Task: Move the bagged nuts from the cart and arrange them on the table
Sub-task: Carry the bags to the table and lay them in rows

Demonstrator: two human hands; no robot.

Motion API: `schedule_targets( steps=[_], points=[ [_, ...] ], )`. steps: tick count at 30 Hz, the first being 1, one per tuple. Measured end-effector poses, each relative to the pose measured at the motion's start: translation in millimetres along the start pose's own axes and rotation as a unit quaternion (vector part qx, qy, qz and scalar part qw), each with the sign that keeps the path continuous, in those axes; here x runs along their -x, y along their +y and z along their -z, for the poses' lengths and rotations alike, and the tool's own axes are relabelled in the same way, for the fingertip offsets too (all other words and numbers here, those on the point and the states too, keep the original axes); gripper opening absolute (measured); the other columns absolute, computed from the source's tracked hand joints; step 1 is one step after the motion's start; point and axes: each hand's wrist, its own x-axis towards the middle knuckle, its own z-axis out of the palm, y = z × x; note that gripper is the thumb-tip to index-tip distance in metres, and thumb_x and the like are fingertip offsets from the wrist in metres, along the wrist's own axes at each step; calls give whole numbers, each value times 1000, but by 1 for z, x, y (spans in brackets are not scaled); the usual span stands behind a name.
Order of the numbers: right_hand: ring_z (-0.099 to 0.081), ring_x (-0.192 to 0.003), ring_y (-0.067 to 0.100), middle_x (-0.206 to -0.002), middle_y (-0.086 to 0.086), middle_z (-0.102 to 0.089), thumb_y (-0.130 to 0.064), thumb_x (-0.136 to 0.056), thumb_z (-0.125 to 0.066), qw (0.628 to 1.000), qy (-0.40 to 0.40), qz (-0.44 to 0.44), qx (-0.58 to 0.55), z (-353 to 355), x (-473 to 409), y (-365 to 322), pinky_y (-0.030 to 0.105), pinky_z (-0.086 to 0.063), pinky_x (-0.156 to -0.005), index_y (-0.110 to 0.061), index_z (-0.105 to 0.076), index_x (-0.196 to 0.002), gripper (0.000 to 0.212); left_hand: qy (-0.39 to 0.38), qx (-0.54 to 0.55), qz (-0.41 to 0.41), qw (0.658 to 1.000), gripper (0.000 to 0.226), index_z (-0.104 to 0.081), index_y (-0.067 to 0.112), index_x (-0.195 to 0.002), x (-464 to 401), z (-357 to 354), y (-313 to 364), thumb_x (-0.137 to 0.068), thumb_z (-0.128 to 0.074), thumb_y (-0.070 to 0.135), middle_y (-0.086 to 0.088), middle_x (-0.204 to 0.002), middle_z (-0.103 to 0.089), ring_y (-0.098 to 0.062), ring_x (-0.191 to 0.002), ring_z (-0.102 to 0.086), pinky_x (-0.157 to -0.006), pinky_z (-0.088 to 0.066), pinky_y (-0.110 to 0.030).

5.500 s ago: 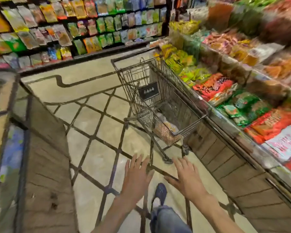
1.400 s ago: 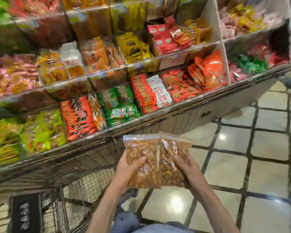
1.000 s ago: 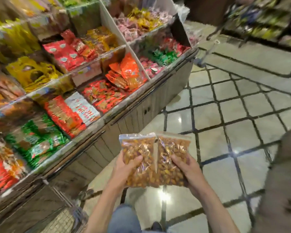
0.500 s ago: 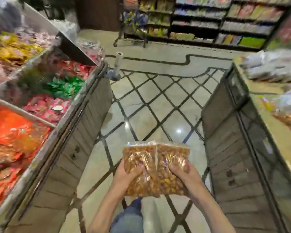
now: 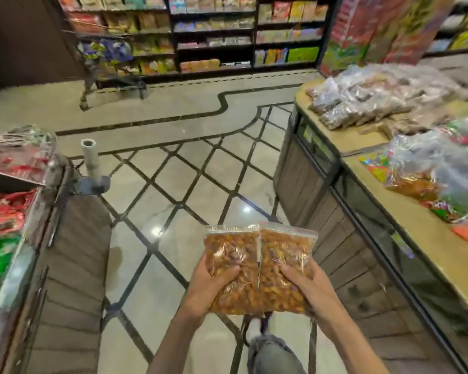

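Observation:
Two clear zip bags of orange-brown nuts are held side by side at chest height over the aisle floor. My left hand (image 5: 210,288) grips the left bag of nuts (image 5: 231,255) from below, thumb across its front. My right hand (image 5: 312,288) grips the right bag of nuts (image 5: 287,255) the same way. The table (image 5: 427,238), a wooden-topped display counter, stands to the right and carries piles of bagged goods. The cart I took the bags from is out of view.
A snack display stand (image 5: 46,238) with red and green packets lines the left. A roll on a holder (image 5: 91,160) stands at its far end. Another cart (image 5: 111,68) with goods stands before the back shelves (image 5: 214,33). Tiled aisle floor lies between.
I have turned away from the snack display and cart toward the aisle, and the table has come closer on the right. Both hands keep holding the two bags as before.

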Motion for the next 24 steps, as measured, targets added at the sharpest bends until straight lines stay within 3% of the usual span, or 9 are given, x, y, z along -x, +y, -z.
schedule_targets(
  steps=[2, 4, 7, 10, 12, 16, 18, 22, 24],
  points=[
    [-78, -109, 30, -122, 6, -80, -23, -88, -84, 1000, 11, 10, -11, 4, -41, -11, 52, -60, -101, -22, -62, -138, 54, -2, -23, -1, 1000, 60, -57, 32, -134, -46, -4, 12, -84, -87, 18, 9, -115, -78, -11, -102, -77, -77, -63, -26],
    [-78, -109, 31, -122, 6, -80, -23, -87, -85, 1000, 15, 14, -23, 8, -82, -25, 55, -60, -101, -23, -63, -137, 54, -8, -44, 4, 999, 66, -55, 31, -138, -93, -7, 24, -83, -89, 24, 6, -121, -77, -15, -108, -76, -91, -64, -38],
    [-79, -107, 30, -120, 5, -80, -37, -74, -97, 999, 18, 20, -42, 11, -148, -52, 50, -64, -92, -23, -62, -138, 75, -13, -91, 6, 996, 81, -50, 33, -144, -164, -13, 51, -74, -91, 43, 4, -131, -70, -17, -117, -71, -105, -57, -48],
    [-80, -102, 30, -116, 4, -82, -32, -79, -93, 998, 19, 29, -54, 13, -207, -89, 42, -67, -75, -26, -60, -137, 66, -25, -101, 12, 994, 87, -48, 38, -142, -230, -23, 86, -67, -90, 51, 6, -133, -67, -15, -119, -68, -104, -57, -44],
    [-80, -102, 27, -114, 0, -82, -32, -80, -87, 998, 24, 34, -51, 15, -243, -113, 43, -67, -79, -30, -59, -136, 63, -43, -109, 5, 993, 90, -46, 40, -144, -272, -29, 107, -67, -89, 56, 8, -134, -66, -14, -120, -68, -104, -57, -44],
    [-79, -108, 25, -125, -2, -78, -61, -65, -95, 997, 56, 49, -36, 21, -306, -152, 53, -64, -94, -34, -55, -145, 93, -73, -85, -2, 994, 66, -52, 41, -139, -349, -48, 143, -83, -87, 39, 7, -130, -71, -10, -113, -73, -101, -60, -41],
    [-79, -108, 25, -124, -1, -79, -60, -67, -94, 995, 84, 46, -37, 26, -334, -167, 54, -63, -96, -33, -56, -146, 92, -85, -79, 3, 993, 65, -54, 40, -138, -387, -59, 157, -83, -87, 35, 7, -128, -72, -12, -112, -73, -101, -59, -43],
    [-80, -105, 22, -122, -2, -80, -53, -76, -92, 987, 142, 49, -51, 38, -389, -190, 46, -65, -90, -30, -56, -145, 82, -136, -102, 8, 985, 77, -55, 41, -139, -471, -81, 180, -71, -89, 54, 12, -125, -73, -11, -113, -73, -103, -58, -45],
    [-80, -106, 21, -122, -3, -80, -57, -72, -93, 981, 176, 56, -64, 43, -415, -201, 46, -65, -91, -31, -56, -145, 87, -171, -112, 14, 979, 70, -56, 39, -138, -516, -94, 190, -77, -90, 46, 10, -124, -74, -11, -111, -74, -101, -59, -43]
  ],
)
